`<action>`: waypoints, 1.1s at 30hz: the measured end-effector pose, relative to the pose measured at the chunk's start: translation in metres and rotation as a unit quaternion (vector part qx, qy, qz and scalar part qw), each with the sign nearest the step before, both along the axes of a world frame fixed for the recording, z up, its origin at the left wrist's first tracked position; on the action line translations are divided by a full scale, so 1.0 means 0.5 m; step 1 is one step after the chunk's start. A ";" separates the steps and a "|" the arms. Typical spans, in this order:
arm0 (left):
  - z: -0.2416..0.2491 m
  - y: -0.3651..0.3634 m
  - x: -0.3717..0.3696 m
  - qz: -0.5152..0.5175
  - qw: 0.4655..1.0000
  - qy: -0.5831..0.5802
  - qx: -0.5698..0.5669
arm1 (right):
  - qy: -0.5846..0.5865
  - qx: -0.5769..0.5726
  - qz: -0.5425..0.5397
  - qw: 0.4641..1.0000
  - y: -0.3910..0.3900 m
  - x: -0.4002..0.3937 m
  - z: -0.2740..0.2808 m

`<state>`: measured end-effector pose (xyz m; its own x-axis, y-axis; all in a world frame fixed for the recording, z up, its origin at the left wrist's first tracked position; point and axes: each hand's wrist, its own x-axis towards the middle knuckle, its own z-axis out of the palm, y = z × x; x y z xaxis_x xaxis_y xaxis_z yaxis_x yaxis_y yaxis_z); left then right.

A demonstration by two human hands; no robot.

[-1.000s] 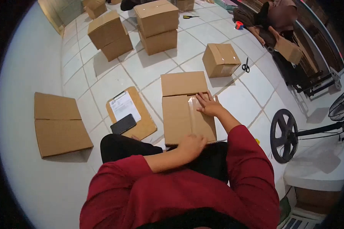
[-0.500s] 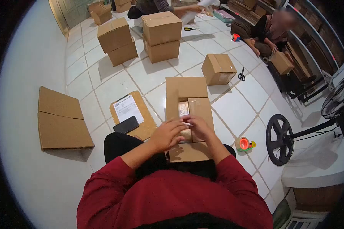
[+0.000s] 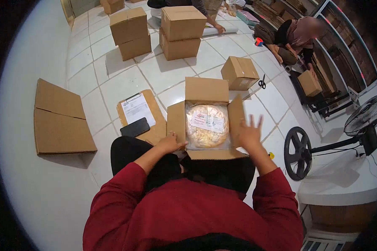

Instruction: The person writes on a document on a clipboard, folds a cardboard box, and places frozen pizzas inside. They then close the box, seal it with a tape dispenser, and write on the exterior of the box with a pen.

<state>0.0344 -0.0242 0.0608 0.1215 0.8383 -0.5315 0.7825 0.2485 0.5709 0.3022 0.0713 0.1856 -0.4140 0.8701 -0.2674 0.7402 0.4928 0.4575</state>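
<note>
An opened cardboard box (image 3: pixel 206 90) sits in front of my lap, its flaps folded outward. Inside lies a round, pale item (image 3: pixel 205 136) sealed in clear plastic, with a white printed label (image 3: pixel 208 121) on top. My left hand (image 3: pixel 170 143) rests at the near corner of the left flap (image 3: pixel 176 119), fingers apart against the cardboard. Just off the right flap (image 3: pixel 237 113), my right hand (image 3: pixel 249 134) is raised with its fingers spread and slightly blurred.
Left of the box lie a clipboard (image 3: pixel 156 104) with a paper and a phone (image 3: pixel 135 127). A small closed box (image 3: pixel 240 73), scissors (image 3: pixel 262 82) and stacked boxes (image 3: pixel 182 25) stand beyond. A fan (image 3: pixel 298 152) is at right; a folded carton (image 3: pixel 63 119) leans at left. Two people sit farther off.
The box's side flaps have swung outward, uncovering the wrapped item. My hands have parted from the middle to either side. A far person's white sheet or roll is now down on the floor.
</note>
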 end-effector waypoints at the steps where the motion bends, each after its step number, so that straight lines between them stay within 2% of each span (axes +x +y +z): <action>1: 0.006 0.007 0.017 0.023 0.999 -0.020 -0.023 | 0.018 -0.044 -0.055 0.997 0.006 0.020 0.019; 2: -0.014 0.011 0.026 0.020 0.999 -0.025 -0.021 | 0.013 -0.042 -0.058 0.997 0.023 0.050 -0.012; 4: -0.071 0.020 0.051 0.019 0.999 0.005 -0.036 | 0.099 -0.220 -0.186 0.952 0.061 0.104 -0.117; 5: -0.052 0.020 0.058 0.017 1.000 0.002 -0.026 | 0.098 -0.210 -0.188 0.954 0.078 0.094 -0.116; 7: -0.008 0.000 0.072 0.073 0.996 -0.006 -0.055 | -0.005 -0.140 -0.112 0.984 0.123 0.047 -0.117; 8: 0.028 -0.013 0.080 0.070 0.996 -0.008 -0.056 | 0.076 -0.178 -0.129 0.973 0.136 -0.004 -0.091; 10: 0.082 -0.044 0.096 0.001 0.996 0.036 -0.081 | 0.148 -0.218 -0.146 0.953 0.130 -0.051 -0.100; 11: 0.050 -0.053 0.105 0.024 0.998 0.009 -0.058 | 0.229 -0.283 -0.262 0.894 0.126 -0.049 -0.142; 12: 0.024 -0.057 0.111 0.026 0.998 0.007 -0.054 | 0.306 -0.337 -0.368 0.811 0.127 -0.046 -0.177; 13: 0.019 -0.060 0.113 0.035 0.999 0.006 -0.035 | 0.308 -0.334 -0.365 0.812 0.109 -0.045 -0.196; 15: 0.020 -0.056 0.110 0.051 0.999 0.004 -0.012 | 0.396 -0.256 -0.491 0.732 0.074 -0.047 -0.222; 18: 0.006 -0.072 0.106 0.059 0.998 -0.023 -0.025 | 0.462 -0.224 -0.470 0.718 0.062 -0.045 -0.227; 19: -0.005 -0.067 0.108 0.070 0.997 -0.033 -0.006 | 0.538 -0.223 -0.501 0.640 0.041 -0.058 -0.199; 20: -0.004 -0.064 0.106 0.079 0.996 -0.042 0.014 | 0.541 -0.225 -0.501 0.637 0.033 -0.060 -0.182; 21: -0.004 -0.064 0.103 0.076 0.996 -0.038 0.015 | 0.593 -0.291 -0.480 0.577 0.029 -0.055 -0.167; 22: 0.001 -0.065 0.101 0.076 0.996 -0.048 0.009 | 0.639 -0.352 -0.454 0.511 0.030 -0.047 -0.158; 23: 0.004 -0.063 0.100 0.077 0.995 -0.059 0.004 | 0.673 -0.379 -0.481 0.415 0.050 -0.043 -0.159; 24: -0.007 -0.060 0.100 0.075 0.996 -0.056 0.006 | 0.676 -0.378 -0.479 0.413 0.067 -0.040 -0.163; 26: -0.046 -0.053 0.101 0.089 0.993 -0.028 0.074 | 0.695 -0.362 -0.340 0.520 0.081 -0.051 -0.141; 27: -0.061 -0.050 0.095 0.086 0.993 -0.026 0.072 | 0.699 -0.324 -0.301 0.562 0.076 -0.060 -0.124; 28: -0.066 -0.038 0.079 0.153 0.976 -0.104 0.115 | 0.701 -0.323 -0.302 0.559 0.053 -0.086 -0.078; 30: -0.072 -0.015 0.029 0.281 0.905 -0.254 0.191 | 0.671 -0.170 -0.177 0.700 0.001 -0.134 0.017; 31: -0.075 -0.010 0.000 0.341 0.853 -0.325 0.224 | 0.672 -0.171 -0.181 0.697 -0.018 -0.143 0.057; 32: -0.051 -0.020 -0.054 0.353 0.811 -0.444 0.146 | 0.739 -0.234 -0.184 0.605 -0.031 -0.149 0.096; 33: 0.054 -0.066 -0.071 0.376 0.780 -0.483 0.130 | 0.793 -0.293 -0.182 0.503 -0.040 -0.156 0.124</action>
